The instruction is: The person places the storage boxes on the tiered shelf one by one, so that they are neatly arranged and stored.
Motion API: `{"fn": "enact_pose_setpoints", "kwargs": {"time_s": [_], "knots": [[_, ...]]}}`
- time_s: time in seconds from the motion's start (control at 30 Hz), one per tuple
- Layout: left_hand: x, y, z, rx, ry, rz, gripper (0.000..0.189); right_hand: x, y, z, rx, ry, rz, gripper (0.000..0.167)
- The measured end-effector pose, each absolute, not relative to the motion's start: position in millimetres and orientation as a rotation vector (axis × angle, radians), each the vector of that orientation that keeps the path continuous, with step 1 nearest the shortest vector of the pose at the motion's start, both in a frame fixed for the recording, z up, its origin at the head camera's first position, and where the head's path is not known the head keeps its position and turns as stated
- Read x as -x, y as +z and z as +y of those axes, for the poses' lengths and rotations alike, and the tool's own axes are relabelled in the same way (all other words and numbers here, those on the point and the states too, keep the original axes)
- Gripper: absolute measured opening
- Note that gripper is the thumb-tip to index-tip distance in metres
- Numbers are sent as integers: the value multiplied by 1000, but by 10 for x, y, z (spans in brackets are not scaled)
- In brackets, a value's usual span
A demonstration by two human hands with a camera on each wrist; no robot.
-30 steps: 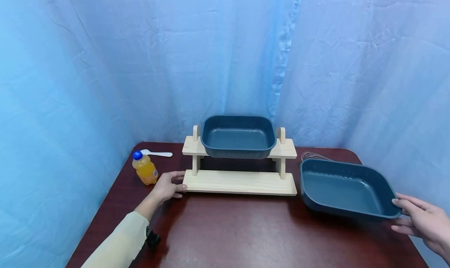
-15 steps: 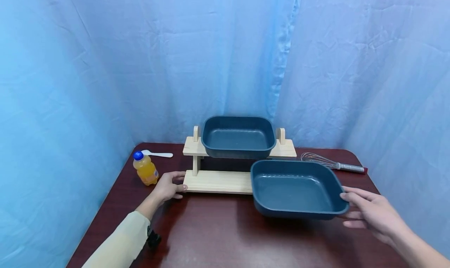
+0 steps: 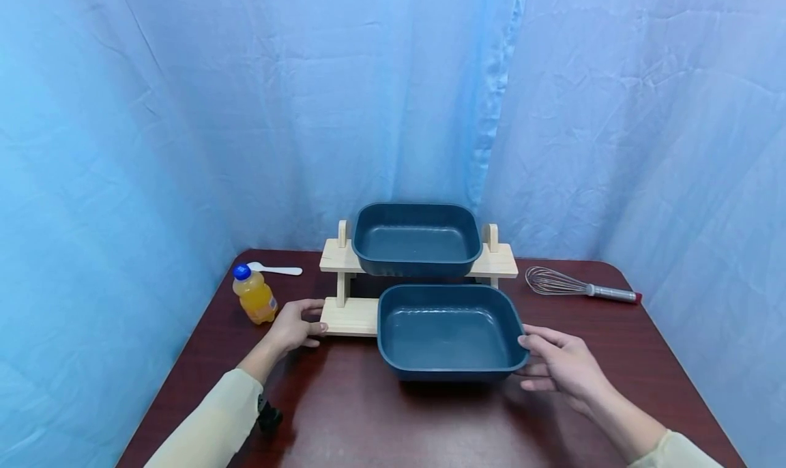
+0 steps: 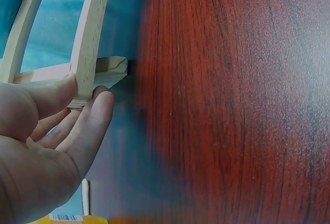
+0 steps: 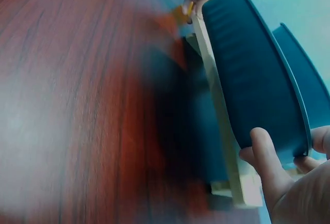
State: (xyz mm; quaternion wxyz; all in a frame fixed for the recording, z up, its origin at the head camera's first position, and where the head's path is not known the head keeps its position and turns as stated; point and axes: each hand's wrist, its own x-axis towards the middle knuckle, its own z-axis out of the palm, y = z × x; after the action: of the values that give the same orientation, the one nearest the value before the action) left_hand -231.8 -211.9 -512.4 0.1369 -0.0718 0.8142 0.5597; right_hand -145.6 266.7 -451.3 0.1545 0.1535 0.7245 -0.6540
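In the head view my right hand (image 3: pixel 561 362) holds a dark blue rectangular baking dish (image 3: pixel 454 331) by its right end, thumb at the rim. The dish hangs over the lower board of a light wooden two-tier rack (image 3: pixel 350 316), covering most of that board. In the right wrist view the dish's side (image 5: pixel 252 74) stands close over the board's edge, with fingers under its end. My left hand (image 3: pixel 291 326) grips the left end of the lower board; the left wrist view shows thumb and fingers (image 4: pixel 90 126) around it. A second blue dish (image 3: pixel 417 239) sits on the upper tier.
A bottle of orange drink (image 3: pixel 254 294) with a blue cap stands left of the rack, near a white spoon (image 3: pixel 276 269). A whisk (image 3: pixel 583 287) lies at the right on the dark red wooden table (image 3: pixel 368 420). Blue curtains (image 3: pixel 276 113) surround the table.
My right hand has carried the blue baking dish leftward from the table's right side to in front of the rack's lower tier, uncovering the whisk. The left hand has stayed on the rack.
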Motion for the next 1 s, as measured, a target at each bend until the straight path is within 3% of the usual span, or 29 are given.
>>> {"fn": "enact_pose_setpoints", "kwargs": {"time_s": [0.37,1.0], "knots": [[2299,-5113,-2105,203,1638,2349,59,1621,-4718,2367,-443,-1986,2074,61],[2293,-5112,-2070,191,1635,2355,58,1744,-4751,2205,-460,-1957,2088,62]]}}
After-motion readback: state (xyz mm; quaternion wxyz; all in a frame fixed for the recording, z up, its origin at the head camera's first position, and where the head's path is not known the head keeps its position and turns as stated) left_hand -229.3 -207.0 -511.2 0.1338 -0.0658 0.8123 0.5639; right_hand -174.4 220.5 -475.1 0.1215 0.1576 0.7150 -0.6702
